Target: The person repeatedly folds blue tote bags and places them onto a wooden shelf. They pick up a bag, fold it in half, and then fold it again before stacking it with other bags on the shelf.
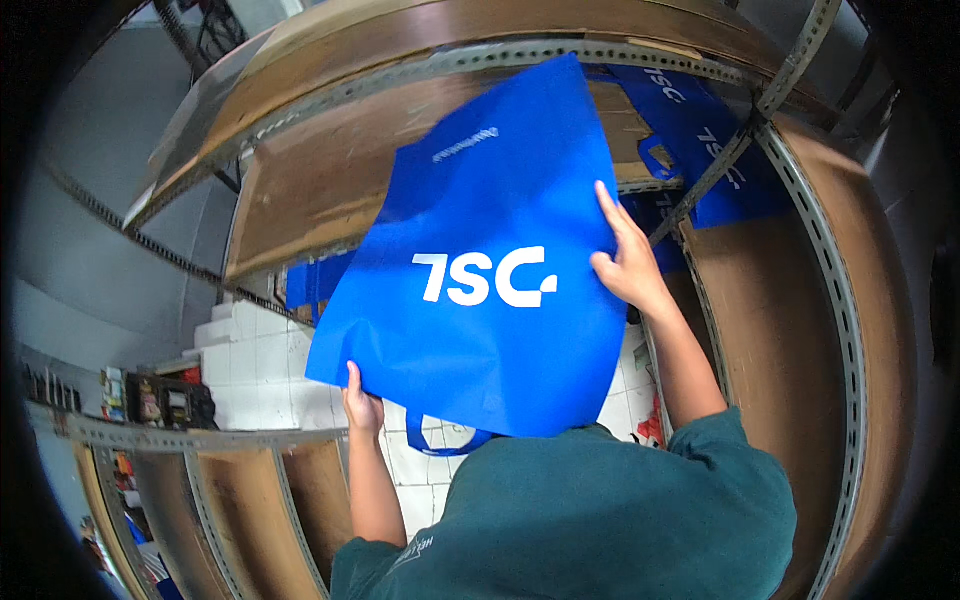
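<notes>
Blue bag (470, 360) is held up flat in front of the chest, between the two hands, over a white tiled floor (260, 375). Its long axis is run away from the body, with the far end tipped toward the right; a pointed corner is raised highest there, close to the metal shelf beam behind. The white print on the face is seen upside down, and the strap handle (413, 430) is hung below the near edge, on the body side.

Relation judged to matter most: the bag is held on a diagonal. By the left hand (363, 407) the near left corner is taken, low down; by the right hand (630, 258) the right edge is taken, farther up. The handle is thus lain nearest the left hand, the raised corner nearest the right.

Left grip: fabric pinched, thumb on the face, fingers hidden behind. Right grip: edge pinched at the thumb, index finger stretched along the border; the remaining fingers are hidden, so firmness cannot be told.

More blue bags (755, 200) are noted on the shelving at upper right, beyond the right hand. A brown shelf board (775, 330) is set nearer, beside the right forearm.
</notes>
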Demonstrator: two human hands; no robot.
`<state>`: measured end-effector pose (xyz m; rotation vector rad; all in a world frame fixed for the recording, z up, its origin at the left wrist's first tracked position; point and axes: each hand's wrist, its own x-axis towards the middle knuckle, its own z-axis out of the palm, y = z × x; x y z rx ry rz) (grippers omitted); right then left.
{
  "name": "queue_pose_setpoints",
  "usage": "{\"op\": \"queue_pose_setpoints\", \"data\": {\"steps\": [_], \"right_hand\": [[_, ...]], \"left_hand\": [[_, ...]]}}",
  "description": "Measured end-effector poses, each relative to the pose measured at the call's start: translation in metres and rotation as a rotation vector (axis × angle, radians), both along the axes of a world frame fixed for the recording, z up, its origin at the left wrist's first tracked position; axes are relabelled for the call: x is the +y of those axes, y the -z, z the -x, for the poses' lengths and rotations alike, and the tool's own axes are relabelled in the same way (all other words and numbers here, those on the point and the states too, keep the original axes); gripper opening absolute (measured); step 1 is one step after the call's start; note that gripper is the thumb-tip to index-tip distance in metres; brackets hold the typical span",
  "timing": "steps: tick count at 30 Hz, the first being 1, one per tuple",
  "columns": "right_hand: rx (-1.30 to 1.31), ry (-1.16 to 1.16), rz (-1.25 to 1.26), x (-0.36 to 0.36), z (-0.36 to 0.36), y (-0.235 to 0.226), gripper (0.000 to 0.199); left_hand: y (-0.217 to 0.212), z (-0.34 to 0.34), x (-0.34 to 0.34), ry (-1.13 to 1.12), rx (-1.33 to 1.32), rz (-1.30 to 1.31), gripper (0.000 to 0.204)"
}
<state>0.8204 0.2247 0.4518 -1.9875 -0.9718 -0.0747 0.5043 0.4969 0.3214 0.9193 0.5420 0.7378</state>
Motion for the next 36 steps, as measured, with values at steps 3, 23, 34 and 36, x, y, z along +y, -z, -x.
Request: {"op": "queue_pose_setpoints", "data": {"steps": [3,23,34,36], "right_hand": [[0.014,0.072,-0.021,-0.034,-0.060,0.015,0.086],[0.290,0.626,-0.628,0.132,-0.409,0.147,0.100],[0.632,1.028,-0.138,0.117,-0.528,0.179,0.105],[0.570,1.128,-0.204,0.124,-0.541,0.190,0.106]], "left_hand": [[-0.011,-0.059,-0.005,0.067,-0.002,-0.045,0.054],[-0.096,-0.463,0.131,-0.121,0.441,-0.504,0.057],[0.059,-0.164,0.013,0.267,1.090,-0.518,0.074],[0.084,-0.103,0.001,0.253,1.165,-0.470,0.073]]}}
